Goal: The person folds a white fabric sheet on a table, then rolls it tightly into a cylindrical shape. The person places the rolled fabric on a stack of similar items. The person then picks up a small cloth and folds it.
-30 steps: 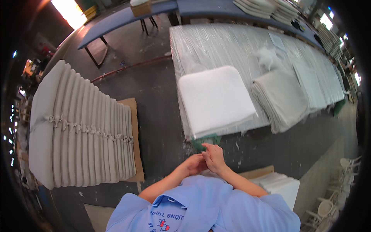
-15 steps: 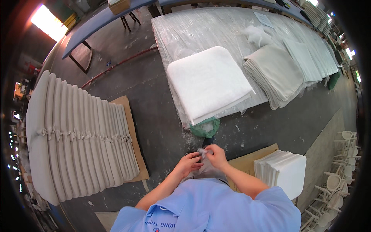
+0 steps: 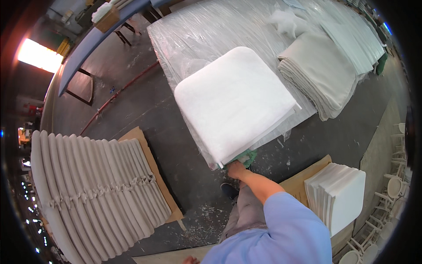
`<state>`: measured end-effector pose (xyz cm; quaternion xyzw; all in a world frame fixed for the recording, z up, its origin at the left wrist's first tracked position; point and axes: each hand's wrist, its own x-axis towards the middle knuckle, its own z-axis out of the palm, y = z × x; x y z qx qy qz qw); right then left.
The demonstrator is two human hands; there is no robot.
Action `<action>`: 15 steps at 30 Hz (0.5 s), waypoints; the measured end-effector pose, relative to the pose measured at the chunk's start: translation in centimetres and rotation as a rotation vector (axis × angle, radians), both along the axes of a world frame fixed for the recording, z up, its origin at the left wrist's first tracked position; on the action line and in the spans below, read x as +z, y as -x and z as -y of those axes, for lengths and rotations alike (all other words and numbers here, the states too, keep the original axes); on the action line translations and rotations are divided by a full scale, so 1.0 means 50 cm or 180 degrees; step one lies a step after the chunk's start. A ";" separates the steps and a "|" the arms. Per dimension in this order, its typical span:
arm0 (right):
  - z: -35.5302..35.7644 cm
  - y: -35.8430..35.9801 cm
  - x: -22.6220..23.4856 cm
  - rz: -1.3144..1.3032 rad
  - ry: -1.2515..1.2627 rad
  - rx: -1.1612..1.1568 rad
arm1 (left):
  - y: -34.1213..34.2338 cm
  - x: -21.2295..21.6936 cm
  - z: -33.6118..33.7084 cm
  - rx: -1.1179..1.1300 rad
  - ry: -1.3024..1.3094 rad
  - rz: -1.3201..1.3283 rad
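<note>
My right hand reaches to the green plastic bag, just under the near corner of the white padding sheets. Its fingertips are partly hidden at the bag, so what they hold does not show. These sheets lie stacked, square with rounded corners, on the plastic-wrapped stack. Of my left hand only a small part shows at the lower edge, beside my blue shirt. Its fingers cannot be made out.
A long row of grey cushions stands on cardboard at left. Folded grey fabric covers lie right of the sheets. White foam pads stand at my right, near white chair frames. A blue-topped table is at far left.
My hands have come apart. The right one has moved forward to the green bag; the left has dropped back to the lower edge. The view has shifted, and my leg and shoe show.
</note>
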<state>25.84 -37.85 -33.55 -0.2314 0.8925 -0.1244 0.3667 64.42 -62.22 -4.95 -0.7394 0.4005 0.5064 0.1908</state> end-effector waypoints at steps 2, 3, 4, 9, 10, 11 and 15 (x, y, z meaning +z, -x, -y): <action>0.006 0.034 0.030 0.0376 -0.0150 0.0403 | -0.034 -0.030 -0.041 -0.0061 -0.0053 0.0457; 0.007 0.051 0.040 0.0629 -0.0123 0.0346 | -0.035 -0.046 -0.060 -0.0119 -0.0094 0.0541; 0.006 0.063 0.041 0.0891 -0.0092 0.0241 | -0.030 -0.054 -0.071 -0.0214 -0.0130 0.0583; 0.013 0.098 -0.016 0.0945 -0.0180 0.0317 | 0.052 -0.094 -0.084 -0.0781 -0.0223 0.0341; 0.017 0.094 -0.025 0.0775 -0.0241 0.0469 | 0.069 -0.099 -0.085 -0.0902 -0.0245 0.0263; 0.023 0.085 -0.036 0.0575 -0.0299 0.0648 | 0.083 -0.104 -0.089 -0.0984 -0.0258 0.0178; 0.012 0.038 0.002 -0.0075 -0.0221 0.0931 | 0.116 -0.109 -0.093 -0.1330 -0.0292 -0.0153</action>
